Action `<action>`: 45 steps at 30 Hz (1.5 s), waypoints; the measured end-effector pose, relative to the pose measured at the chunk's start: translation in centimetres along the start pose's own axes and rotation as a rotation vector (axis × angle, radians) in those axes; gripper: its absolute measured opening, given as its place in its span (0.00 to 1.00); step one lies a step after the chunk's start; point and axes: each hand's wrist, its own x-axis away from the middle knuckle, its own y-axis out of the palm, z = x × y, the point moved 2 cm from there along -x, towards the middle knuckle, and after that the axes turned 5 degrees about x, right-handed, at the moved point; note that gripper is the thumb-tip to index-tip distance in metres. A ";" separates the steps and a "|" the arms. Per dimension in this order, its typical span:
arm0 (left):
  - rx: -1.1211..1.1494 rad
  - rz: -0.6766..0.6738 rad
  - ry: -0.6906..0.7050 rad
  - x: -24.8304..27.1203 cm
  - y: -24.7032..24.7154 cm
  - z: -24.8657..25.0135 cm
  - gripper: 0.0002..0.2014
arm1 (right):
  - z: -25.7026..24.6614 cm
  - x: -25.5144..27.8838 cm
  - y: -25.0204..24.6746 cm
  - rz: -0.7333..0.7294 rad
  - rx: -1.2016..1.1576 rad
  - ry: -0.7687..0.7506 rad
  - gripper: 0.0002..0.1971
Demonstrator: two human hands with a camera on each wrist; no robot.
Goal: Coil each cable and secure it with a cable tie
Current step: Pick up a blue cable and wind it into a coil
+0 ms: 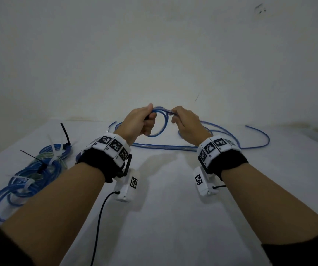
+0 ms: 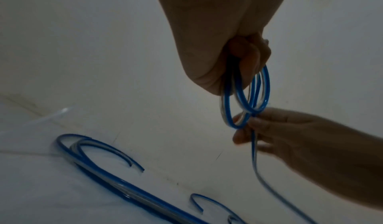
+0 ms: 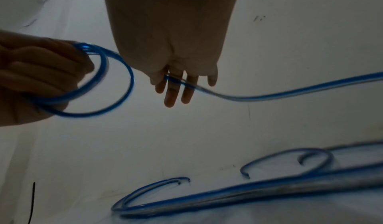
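- The step in hand looks like coiling a fresh blue cable [image 1: 160, 121]: a small coil of a few turns hangs above the white table [image 1: 173, 208], well off its surface.
- The left hand [image 1: 140, 121] has its fingers curled tightly round the gathered turns, thumb on top, so the coil dangles from the fist.
- The right hand [image 1: 186, 123], just beside the coil, pinches the running strand near thumb and forefinger; in the right wrist view the other fingers [image 3: 172, 96] hang fairly straight, the strand passing across them.
- From that hand the loose length trails down to the table beyond the coil, where more uncoiled blue cables [image 1: 231, 143] lie in long curves.
- Nearer the person than the coil, off on the left hand's side, sit finished bundles [image 1: 33, 169] bound with white and black cable ties [image 1: 54, 152].
- The next move probably calls for sliding the right hand along the strand, bringing another turn to the left fist at matching size, and keeping the springy cable from twisting open. No tie is needed until the tail is gathered.
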 end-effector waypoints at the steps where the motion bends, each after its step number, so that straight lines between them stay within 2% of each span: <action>1: 0.082 0.011 0.011 -0.1 -0.2 0.2 0.20 | 0.3 0.2 0.3 -0.024 -0.046 0.054 0.09; 3: 0.237 0.031 0.030 -0.5 -0.7 0.7 0.21 | 0.8 1.0 0.8 -0.062 -0.174 0.135 0.02; 7: 0.394 0.082 0.035 -0.8 -1.7 1.1 0.21 | 1.0 1.7 1.2 -0.035 -0.296 0.178 0.01; 12: 0.573 0.133 0.091 -0.6 -2.0 0.5 0.16 | 1.2 1.4 0.9 0.047 -0.195 0.162 0.09; 15: 0.683 0.196 0.165 -0.8 -2.8 0.9 0.17 | 2.1 1.8 0.7 0.098 -0.148 0.253 0.11; 17: 0.670 0.238 0.212 -0.9 -3.1 1.3 0.17 | 2.2 2.1 0.3 0.166 -0.127 0.282 0.14; 21: 0.474 0.245 0.286 -1.0 -1.9 1.7 0.16 | 1.2 2.0 -0.1 0.228 0.078 0.266 0.16; 24: 0.249 0.269 0.358 -1.0 -1.0 2.2 0.14 | 0.2 1.6 -0.1 0.191 0.059 0.234 0.15; 30: -0.251 0.243 0.499 -0.9 -0.3 1.9 0.12 | -2.1 0.9 0.3 -0.033 -0.038 0.073 0.15; 36: -0.858 0.207 0.454 -0.3 -1.1 1.1 0.10 | -3.7 0.6 -1.0 -0.154 -0.063 -0.035 0.16; 39: -0.993 0.140 0.385 0.0 -1.0 0.9 0.10 | -4.3 0.7 -1.4 -0.157 -0.040 -0.026 0.15; 42: -1.161 0.118 0.342 0.3 -0.6 0.7 0.11 | -5.0 1.0 -1.7 -0.088 -0.026 -0.049 0.08; 45: -1.119 0.114 0.284 0.7 -0.6 0.5 0.11 | -5.1 1.5 -1.8 -0.046 0.004 -0.135 0.06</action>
